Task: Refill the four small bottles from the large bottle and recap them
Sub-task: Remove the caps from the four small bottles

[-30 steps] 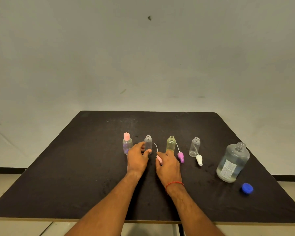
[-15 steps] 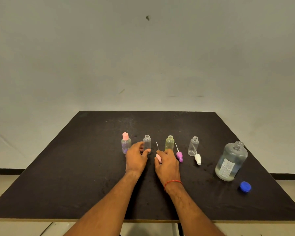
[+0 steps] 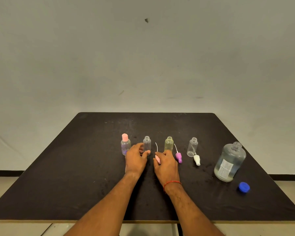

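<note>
Neither hand has shifted: left hand (image 3: pixel 135 159) grips the clear bottle (image 3: pixel 147 143), right hand (image 3: pixel 166 166) beside it pinches a half-hidden pink cap (image 3: pixel 157 159).

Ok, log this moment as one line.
left hand holds second bottle | right hand grips pink sprayer | large bottle uncapped

Almost nothing shifts. My view drifts a little, so the large bottle (image 3: pixel 230 162) and its blue cap (image 3: pixel 243 187) sit slightly further left in frame. My left hand (image 3: pixel 135 159) at the open clear bottle (image 3: pixel 147 143) and my right hand (image 3: pixel 167 165) on the pink spray cap (image 3: pixel 157 158) move only with that drift.
</note>
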`<state>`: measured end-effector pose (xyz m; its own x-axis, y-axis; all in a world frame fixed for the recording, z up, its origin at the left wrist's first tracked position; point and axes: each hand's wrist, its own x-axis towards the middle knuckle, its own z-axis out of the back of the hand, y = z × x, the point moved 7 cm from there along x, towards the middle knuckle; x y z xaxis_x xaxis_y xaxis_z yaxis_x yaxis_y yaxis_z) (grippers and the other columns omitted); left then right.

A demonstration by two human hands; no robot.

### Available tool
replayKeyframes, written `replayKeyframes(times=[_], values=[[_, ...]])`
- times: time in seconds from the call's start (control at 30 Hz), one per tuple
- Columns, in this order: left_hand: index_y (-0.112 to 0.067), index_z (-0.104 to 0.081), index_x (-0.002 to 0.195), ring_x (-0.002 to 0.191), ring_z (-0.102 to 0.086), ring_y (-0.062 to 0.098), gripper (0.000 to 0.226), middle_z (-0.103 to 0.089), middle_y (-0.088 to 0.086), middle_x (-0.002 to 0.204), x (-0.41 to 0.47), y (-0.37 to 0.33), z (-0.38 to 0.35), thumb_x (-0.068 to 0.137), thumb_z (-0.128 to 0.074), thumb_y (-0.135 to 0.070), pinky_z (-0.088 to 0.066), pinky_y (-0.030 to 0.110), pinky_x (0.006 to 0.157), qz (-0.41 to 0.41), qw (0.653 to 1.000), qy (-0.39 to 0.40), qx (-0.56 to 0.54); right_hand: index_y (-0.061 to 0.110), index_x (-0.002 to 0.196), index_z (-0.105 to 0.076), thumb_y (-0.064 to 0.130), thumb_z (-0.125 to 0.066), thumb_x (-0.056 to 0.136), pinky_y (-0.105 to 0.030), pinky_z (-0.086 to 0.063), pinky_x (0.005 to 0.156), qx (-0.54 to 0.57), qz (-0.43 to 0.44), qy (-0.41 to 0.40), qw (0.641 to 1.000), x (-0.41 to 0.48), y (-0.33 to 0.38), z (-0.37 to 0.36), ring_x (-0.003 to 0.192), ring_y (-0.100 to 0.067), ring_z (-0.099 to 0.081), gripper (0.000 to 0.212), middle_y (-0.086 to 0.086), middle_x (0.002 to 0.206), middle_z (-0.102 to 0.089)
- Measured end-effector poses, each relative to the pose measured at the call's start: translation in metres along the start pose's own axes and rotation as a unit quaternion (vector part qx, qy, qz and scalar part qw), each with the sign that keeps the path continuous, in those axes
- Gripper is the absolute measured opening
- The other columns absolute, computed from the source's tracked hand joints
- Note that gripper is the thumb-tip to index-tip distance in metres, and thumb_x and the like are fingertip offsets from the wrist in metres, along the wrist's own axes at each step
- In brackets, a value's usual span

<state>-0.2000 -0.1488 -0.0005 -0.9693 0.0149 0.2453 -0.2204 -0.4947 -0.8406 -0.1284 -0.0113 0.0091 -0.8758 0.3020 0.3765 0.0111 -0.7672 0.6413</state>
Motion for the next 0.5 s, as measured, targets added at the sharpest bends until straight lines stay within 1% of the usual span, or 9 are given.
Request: replayKeyframes(times=[0.1, 0.2, 0.3, 0.37, 0.5], values=[[-0.013, -0.066, 0.124, 0.093, -0.065, 0.005, 0.038, -0.064, -0.012, 0.098, -0.003, -0.003, 0.002, 0.088, -0.078, -0.018, -0.044, 0.003, 0.068, -0.004, 1.000, -0.002, -0.011, 0.013, 0.123, -0.065, 0.023, -0.066, 0.090, -0.025, -0.049, 0.094, 0.005, -0.002, -0.002, 1.000, -0.001, 0.000, 0.001, 0.101, -0.016, -0.061, 0.034, -0.002, 0.116, -0.056], [-0.013, -0.064, 0.126, 0.095, -0.062, 0.005, 0.042, -0.061, -0.012, 0.099, -0.006, -0.004, 0.007, 0.087, -0.080, -0.018, -0.044, 0.004, 0.070, -0.003, 1.000, -0.015, -0.022, 0.013, 0.124, -0.065, 0.022, -0.066, 0.090, -0.022, -0.046, 0.093, 0.007, -0.002, -0.008, 1.000, -0.001, 0.001, 0.003, 0.101, -0.015, -0.061, 0.036, -0.002, 0.116, -0.056], [-0.014, -0.063, 0.129, 0.097, -0.061, 0.004, 0.048, -0.063, -0.009, 0.108, -0.013, -0.001, 0.012, 0.085, -0.081, -0.023, -0.044, 0.005, 0.073, 0.000, 0.999, -0.029, -0.036, 0.012, 0.120, -0.067, 0.021, -0.067, 0.088, -0.023, -0.049, 0.091, 0.006, 0.011, -0.021, 1.000, -0.002, 0.004, 0.005, 0.096, -0.015, -0.062, 0.033, -0.002, 0.111, -0.056], [-0.015, -0.064, 0.129, 0.097, -0.061, 0.004, 0.049, -0.063, -0.010, 0.110, -0.018, 0.001, 0.017, 0.085, -0.082, -0.026, -0.044, 0.007, 0.075, -0.002, 0.998, -0.036, -0.044, 0.012, 0.117, -0.068, 0.020, -0.068, 0.088, -0.024, -0.051, 0.088, 0.010, 0.018, -0.029, 0.999, -0.003, 0.006, 0.007, 0.092, -0.014, -0.062, 0.031, -0.002, 0.108, -0.057], [-0.018, -0.065, 0.126, 0.098, -0.064, 0.006, 0.044, -0.064, -0.010, 0.111, -0.027, 0.003, 0.031, 0.085, -0.081, -0.026, -0.049, 0.010, 0.079, -0.028, 0.998, -0.043, -0.039, 0.011, 0.113, -0.070, 0.019, -0.067, 0.088, -0.014, -0.041, 0.082, 0.003, 0.028, -0.043, 0.999, -0.005, 0.009, 0.009, 0.089, -0.011, -0.060, 0.026, -0.001, 0.105, -0.058]])
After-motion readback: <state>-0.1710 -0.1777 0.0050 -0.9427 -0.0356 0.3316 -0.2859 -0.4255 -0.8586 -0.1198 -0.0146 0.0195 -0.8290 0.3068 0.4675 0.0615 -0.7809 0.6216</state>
